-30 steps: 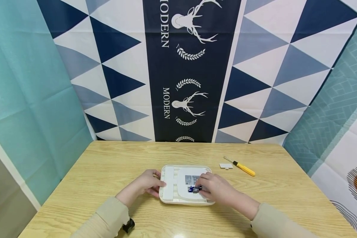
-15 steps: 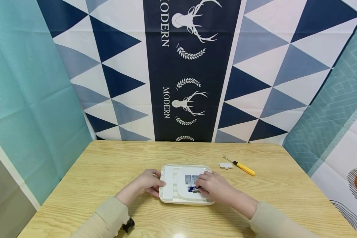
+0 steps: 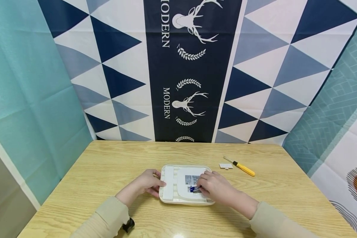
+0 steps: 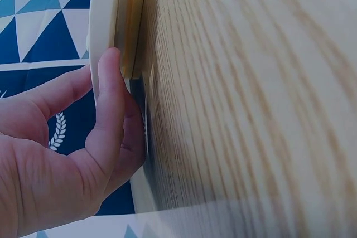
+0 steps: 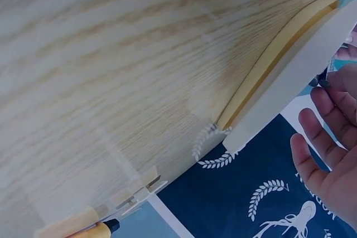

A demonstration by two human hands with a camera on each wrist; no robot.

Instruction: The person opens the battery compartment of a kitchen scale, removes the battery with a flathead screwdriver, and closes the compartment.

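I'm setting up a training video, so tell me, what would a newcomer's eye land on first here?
Probably the dark deer-print panel on the wall, top centre of the head view. Next, the yellow-handled screwdriver at the right of the wood-grain table. Then the small blue thing at the right hand's fingertips, over the white device.

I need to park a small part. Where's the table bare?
The table is bare from the left hand to the left edge, behind the case to the back edge, directly in front of the case, and right of the screwdriver. It's crowded at the case, where the right hand pinches a blue piece, and around the cover beside the screwdriver.
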